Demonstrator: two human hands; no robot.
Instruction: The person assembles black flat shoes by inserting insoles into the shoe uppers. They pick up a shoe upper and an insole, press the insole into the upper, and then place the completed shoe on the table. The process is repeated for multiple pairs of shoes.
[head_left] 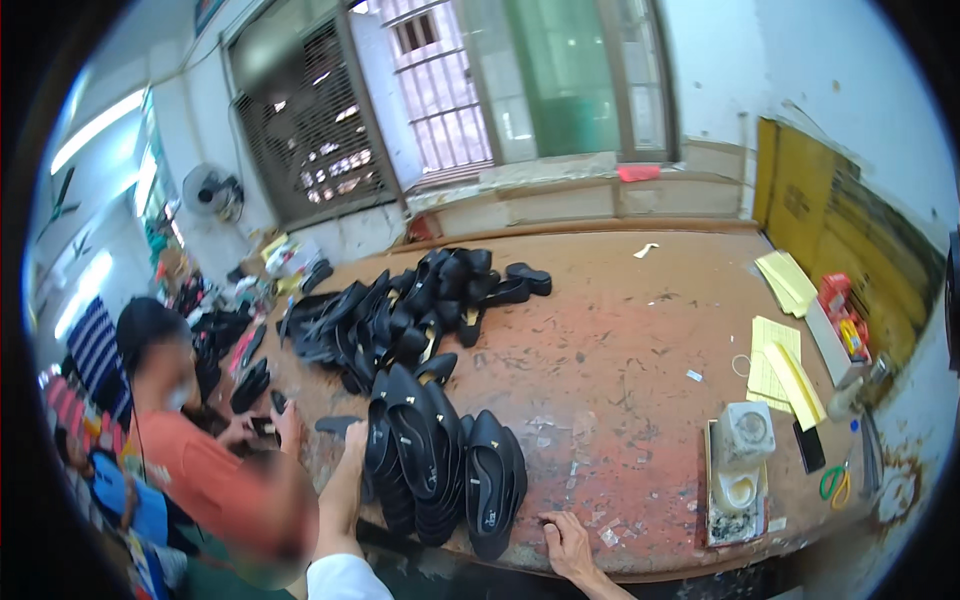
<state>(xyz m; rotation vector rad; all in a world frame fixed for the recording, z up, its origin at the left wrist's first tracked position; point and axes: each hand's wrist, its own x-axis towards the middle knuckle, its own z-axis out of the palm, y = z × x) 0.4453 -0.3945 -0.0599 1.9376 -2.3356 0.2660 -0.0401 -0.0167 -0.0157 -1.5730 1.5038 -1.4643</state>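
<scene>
My left hand [356, 438] reaches to the left side of tall stacks of black pointed flat shoes [412, 440]. Its fingers look curled, and a dark grey flat piece [336, 425] shows beside them; what they grip is partly hidden. A shorter stack of the same black shoes [493, 480] stands just to the right, near the table's front edge. My right hand [570, 545] rests on that edge, right of the shorter stack, its thumb and loosely bent fingers apart and holding nothing.
A heap of black shoes [400, 305] covers the table's far left. At left, a person in an orange shirt [205, 470] handles a dark shoe. At right lie a tray with a glue pot [738, 490], yellow paper sheets [775, 360], a black phone [809, 446] and scissors [836, 484].
</scene>
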